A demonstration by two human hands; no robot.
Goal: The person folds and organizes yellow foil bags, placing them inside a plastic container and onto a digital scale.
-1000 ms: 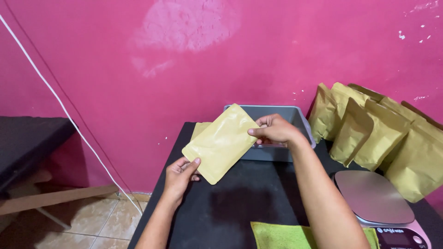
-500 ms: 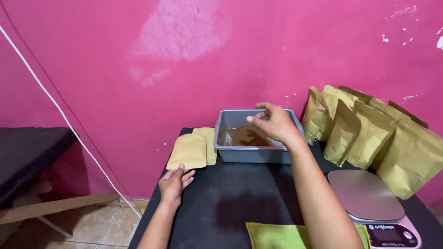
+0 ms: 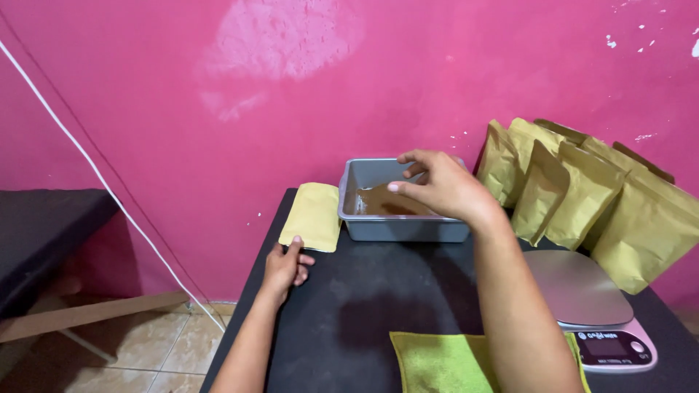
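The grey tray is sitting at the back of the black table, against the pink wall, with brown powder lying inside it. The person's right hand is hovering over the tray's right half, fingers loosely spread and holding nothing. Just left of the tray, a small stack of flat tan pouches is lying on the table; the left hand is resting open on the tabletop in front of the stack, one fingertip touching its near edge. To the right of the tray, filled tan bags are standing upright in a row. In front of them, nearer than the tray, a kitchen scale is sitting beside a green cloth.
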